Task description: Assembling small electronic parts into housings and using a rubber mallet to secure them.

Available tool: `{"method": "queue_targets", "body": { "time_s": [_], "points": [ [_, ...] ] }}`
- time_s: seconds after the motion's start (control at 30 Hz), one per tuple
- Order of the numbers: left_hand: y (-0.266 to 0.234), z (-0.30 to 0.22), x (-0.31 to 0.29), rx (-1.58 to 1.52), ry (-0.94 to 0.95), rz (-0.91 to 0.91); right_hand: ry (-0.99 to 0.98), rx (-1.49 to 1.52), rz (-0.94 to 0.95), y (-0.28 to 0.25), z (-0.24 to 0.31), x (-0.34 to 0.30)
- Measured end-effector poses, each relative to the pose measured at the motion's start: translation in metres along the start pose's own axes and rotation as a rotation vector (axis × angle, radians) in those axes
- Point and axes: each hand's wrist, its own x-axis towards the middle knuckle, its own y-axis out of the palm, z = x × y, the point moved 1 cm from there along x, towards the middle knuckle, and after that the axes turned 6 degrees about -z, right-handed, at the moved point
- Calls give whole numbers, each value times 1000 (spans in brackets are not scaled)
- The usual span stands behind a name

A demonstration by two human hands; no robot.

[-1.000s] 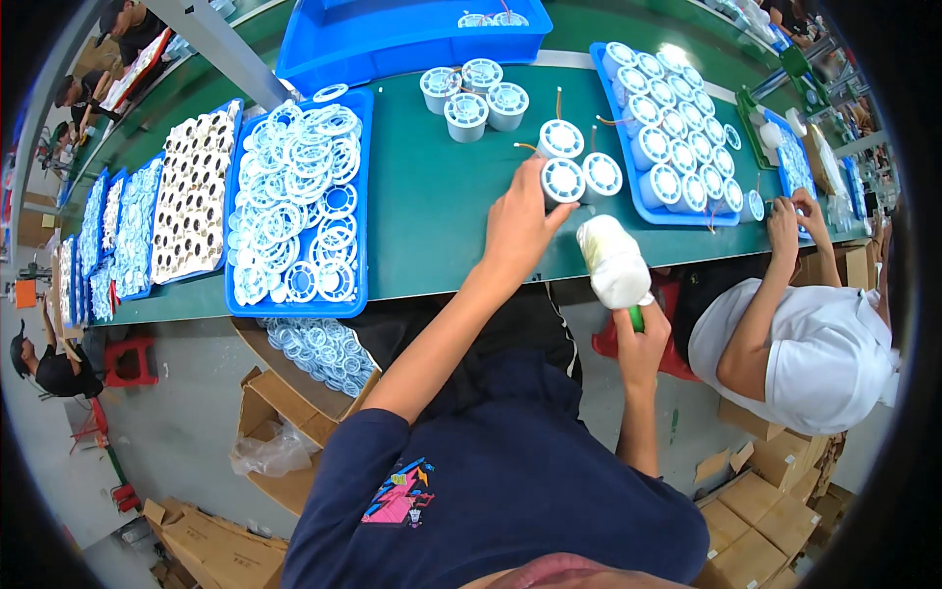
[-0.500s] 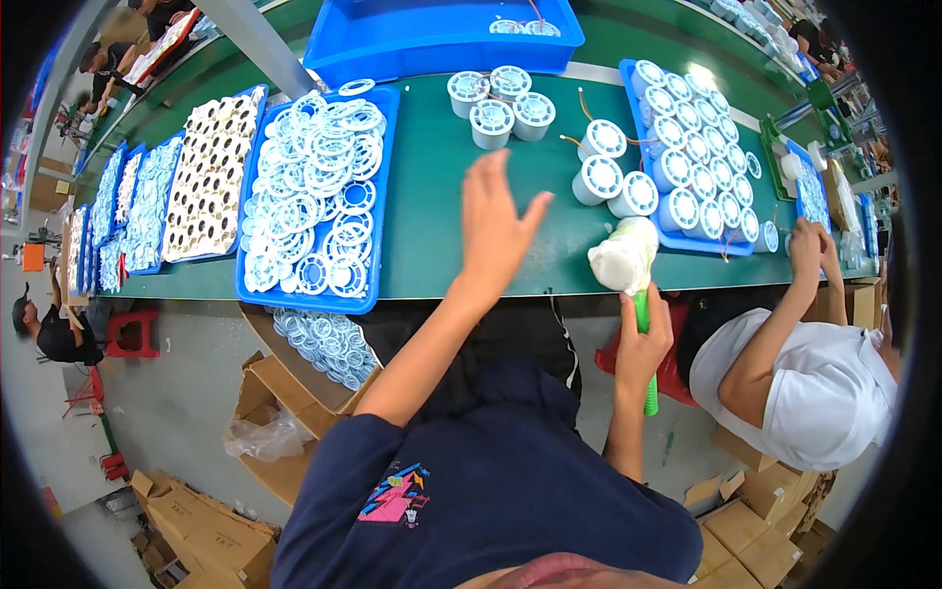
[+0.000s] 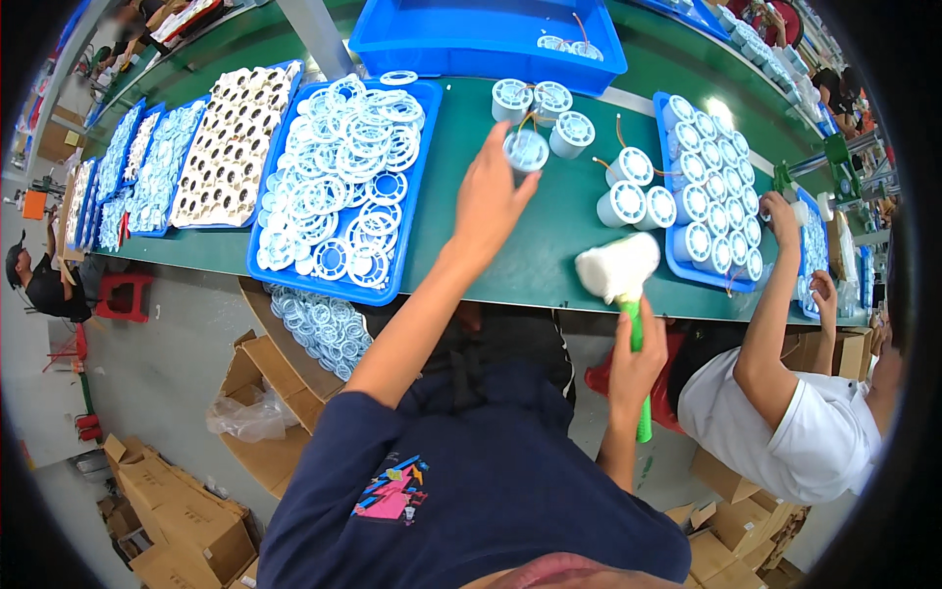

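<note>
My left hand (image 3: 494,196) is closed around the side of a light blue cylinder (image 3: 526,153) with a slotted round cap and thin wires behind it. Just beyond it stand a few more such cylinders (image 3: 572,134). In my right hand (image 3: 636,358) is a mallet (image 3: 618,270) with a green handle and a white, wrapped-looking head. The mallet head is over the near edge of the green bench. A small cluster of capped cylinders (image 3: 622,204) stands just beyond the mallet, beside a full blue tray.
Left of my hand lies a blue tray (image 3: 400,265) heaped with pale slotted rings. A deep blue bin (image 3: 491,61) is at the back. The blue tray (image 3: 673,250) on the right holds rows of cylinders. A co-worker (image 3: 785,412) in white sits at my right; cardboard boxes (image 3: 186,520) lie below.
My left hand has reached forward and closed on one cylinder of the back group, shifting it slightly toward me. The mallet head has turned and tilted leftward. The whole view has shifted.
</note>
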Motion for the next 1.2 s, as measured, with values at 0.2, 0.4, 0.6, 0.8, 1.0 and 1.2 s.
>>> {"method": "queue_targets", "body": {
  "time_s": [0.2,0.4,0.6,0.8,1.0,1.2],
  "points": [
    [-65,-3,-46,-120,-57,164,-109,-5,105,14,36,2],
    [-66,-10,-52,-30,112,101,-229,-78,45,40,31,37],
    [-56,-3,-40,-73,130,146,-316,67,-85,45,45,50],
    [-57,-3,-52,-96,82,104,-485,54,268,75,129,124],
    [-35,0,-50,-123,57,47,-521,-173,385,136,104,171],
    [-29,-2,-37,-207,-10,-56,-544,-119,415,133,100,161]
  ]
}}
